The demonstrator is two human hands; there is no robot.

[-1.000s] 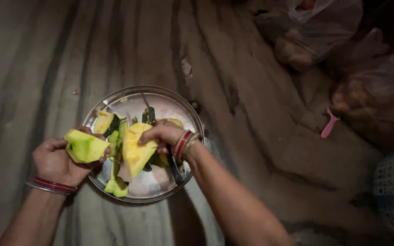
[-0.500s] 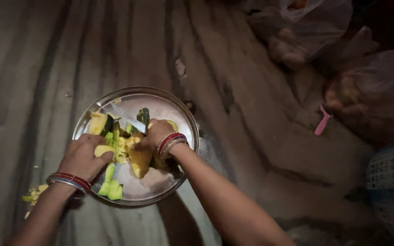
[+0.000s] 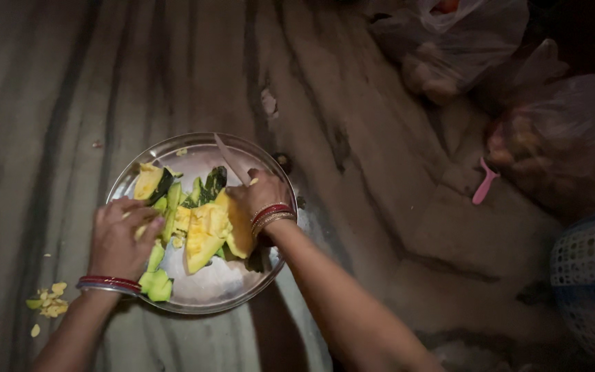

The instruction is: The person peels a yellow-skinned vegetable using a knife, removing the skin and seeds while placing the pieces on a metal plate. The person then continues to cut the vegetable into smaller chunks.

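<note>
Pumpkin pieces gathered on a steel plate

Pumpkin wedges (image 3: pixel 204 238) are kept on the round steel plate (image 3: pixel 242 293), which is set on the stone floor (image 3: pixel 380 207) so that the cut pieces stay off it. A knife (image 3: pixel 232 160) is clasped in the closed right hand (image 3: pixel 259 196), blade pointed away from the body. The left hand (image 3: pixel 117 238) is laid, fingers curled, over the pieces at the plate's left edge; what it grips cannot be told. Scraps (image 3: pixel 49 300) lie apart on the floor.

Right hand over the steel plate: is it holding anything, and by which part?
The right hand grips a knife by its handle, hidden in the fist; the blade points away over the plate. The left hand rests on the cut yellow-green pieces.
</note>
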